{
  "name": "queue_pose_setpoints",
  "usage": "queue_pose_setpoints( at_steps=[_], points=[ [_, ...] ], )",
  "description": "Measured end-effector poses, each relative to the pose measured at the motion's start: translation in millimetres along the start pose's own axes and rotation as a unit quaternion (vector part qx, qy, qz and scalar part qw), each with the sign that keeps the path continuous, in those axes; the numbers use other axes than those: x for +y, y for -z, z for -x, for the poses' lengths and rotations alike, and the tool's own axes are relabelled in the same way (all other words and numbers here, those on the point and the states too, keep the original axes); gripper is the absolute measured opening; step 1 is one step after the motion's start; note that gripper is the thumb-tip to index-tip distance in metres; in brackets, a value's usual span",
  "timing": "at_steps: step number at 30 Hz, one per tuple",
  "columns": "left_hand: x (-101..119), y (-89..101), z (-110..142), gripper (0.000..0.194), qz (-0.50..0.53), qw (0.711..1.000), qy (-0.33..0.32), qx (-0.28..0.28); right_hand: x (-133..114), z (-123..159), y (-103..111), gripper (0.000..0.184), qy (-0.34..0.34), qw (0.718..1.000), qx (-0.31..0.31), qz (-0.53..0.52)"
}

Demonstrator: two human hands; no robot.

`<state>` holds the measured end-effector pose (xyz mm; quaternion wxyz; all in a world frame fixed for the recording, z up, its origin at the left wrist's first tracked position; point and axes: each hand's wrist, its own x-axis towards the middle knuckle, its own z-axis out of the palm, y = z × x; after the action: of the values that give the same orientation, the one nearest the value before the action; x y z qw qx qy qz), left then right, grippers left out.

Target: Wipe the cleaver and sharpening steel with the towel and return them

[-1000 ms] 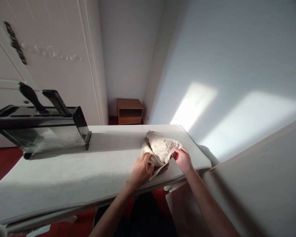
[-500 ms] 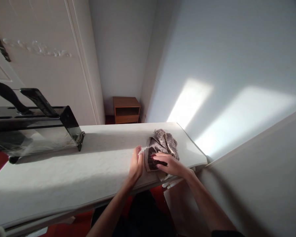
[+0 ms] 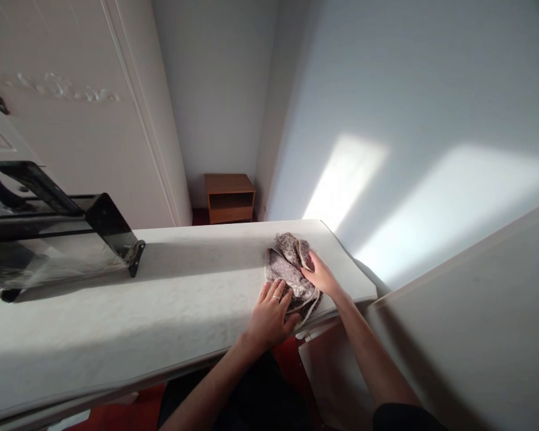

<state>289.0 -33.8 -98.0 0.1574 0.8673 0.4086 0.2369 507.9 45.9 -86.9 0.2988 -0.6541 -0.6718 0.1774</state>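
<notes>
A small grey-brown towel [image 3: 286, 268] with a pale edge lies crumpled near the right end of a white table [image 3: 161, 305]. My left hand [image 3: 272, 314] rests flat on the towel's near edge, fingers stretched out, a ring on one finger. My right hand [image 3: 321, 275] presses on the towel's right side, fingers bent over the cloth. Both hands touch the towel from the near side.
A black knife block [image 3: 49, 233] with two dark handles stands at the table's left end. A white door [image 3: 72, 108] is behind it. A small wooden cabinet [image 3: 229, 197] sits in the far corner. A pale wall runs along the right.
The towel was turned from its pale side to its dark side. My left hand moved from beside the towel onto its near edge; my right hand shifted to its right side.
</notes>
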Motion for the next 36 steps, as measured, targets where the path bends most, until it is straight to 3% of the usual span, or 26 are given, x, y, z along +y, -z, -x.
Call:
queue_pose_setpoints(
  at_steps=[5,14,18,20,25,30,36],
  points=[
    [13.2,-12.2,-25.1,0.055,-0.009,0.999,-0.009,-0.029,16.6,0.9,17.1,0.057,-0.029,0.996,-0.032,0.075],
    [42.7,-59.5,-78.2,0.059,0.005,0.998,-0.049,-0.042,38.7,4.8,65.8,0.053,-0.132,0.956,0.033,0.261],
    [59.6,-70.9,-97.1,0.059,0.012,0.997,-0.065,-0.044,44.8,7.0,75.8,0.061,-0.084,0.954,0.067,0.279],
    [67.3,-75.6,-103.5,0.059,0.006,0.997,-0.061,-0.043,49.5,9.0,75.2,0.055,-0.046,0.96,0.072,0.265],
    [79.5,-88.5,-115.4,0.062,-0.013,0.997,-0.058,-0.046,64.0,9.5,70.5,0.055,-0.034,0.966,0.012,0.257],
    [79.0,-88.7,-119.7,0.07,0.018,0.996,-0.068,-0.052,77.6,2.1,72.4,0.054,-0.037,0.965,0.021,0.257],
    [57.5,-64.2,-97.6,0.061,0.081,0.995,-0.044,-0.047,82.4,3.3,73.5,0.054,-0.01,0.963,0.022,0.267]
  ],
)
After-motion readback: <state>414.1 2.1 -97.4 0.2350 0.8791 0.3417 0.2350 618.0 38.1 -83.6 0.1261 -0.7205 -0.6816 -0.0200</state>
